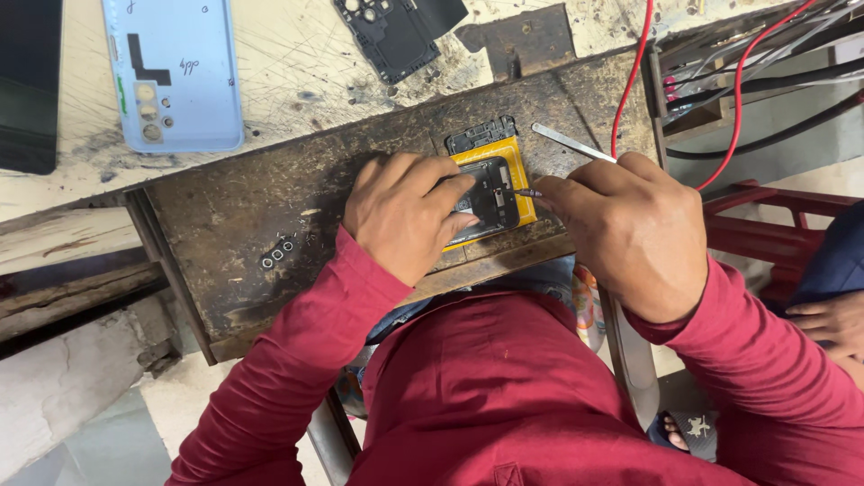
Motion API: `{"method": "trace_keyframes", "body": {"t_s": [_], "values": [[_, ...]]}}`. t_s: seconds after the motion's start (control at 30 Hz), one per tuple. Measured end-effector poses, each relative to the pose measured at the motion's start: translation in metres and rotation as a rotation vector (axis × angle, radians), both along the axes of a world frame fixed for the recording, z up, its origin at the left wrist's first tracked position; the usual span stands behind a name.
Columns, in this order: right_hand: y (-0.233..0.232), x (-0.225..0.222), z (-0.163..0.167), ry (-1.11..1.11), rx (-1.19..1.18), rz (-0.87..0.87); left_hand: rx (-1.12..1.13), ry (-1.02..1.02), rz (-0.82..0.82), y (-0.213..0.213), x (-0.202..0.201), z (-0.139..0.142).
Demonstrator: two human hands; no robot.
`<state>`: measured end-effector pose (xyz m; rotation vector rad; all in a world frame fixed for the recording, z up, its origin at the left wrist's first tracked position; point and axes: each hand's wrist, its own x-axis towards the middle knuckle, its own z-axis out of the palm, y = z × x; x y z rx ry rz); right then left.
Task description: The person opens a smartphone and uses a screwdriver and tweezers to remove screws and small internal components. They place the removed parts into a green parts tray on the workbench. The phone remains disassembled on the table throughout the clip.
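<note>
Head view: left hand closed on opened phone, rigid yet fragile; right hand pinches small screwdriver; grip edges.

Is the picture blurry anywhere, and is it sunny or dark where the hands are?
In the head view, soft even light, no hard shadows or glare; the left hand, right hand and opened phone look sharp; the pale blue back cover is clear too; the red sleeves nearest the camera look slightly soft.

Head camera, looking steeply down, close
</note>
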<state>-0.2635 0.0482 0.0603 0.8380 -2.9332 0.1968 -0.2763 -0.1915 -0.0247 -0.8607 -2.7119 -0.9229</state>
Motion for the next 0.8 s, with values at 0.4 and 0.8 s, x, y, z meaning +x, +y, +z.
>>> {"method": "trace_keyframes", "body": {"t_s": [0.4,0.8], "values": [[-0.024,-0.020,0.017,0.079,0.356,0.372,0.009,0.010,0.033,0.000,0.000,-0.005],[-0.032,-0.035,0.018,0.208,0.672,0.496,-0.004,-0.003,0.068,0.002,-0.001,-0.005]]}}
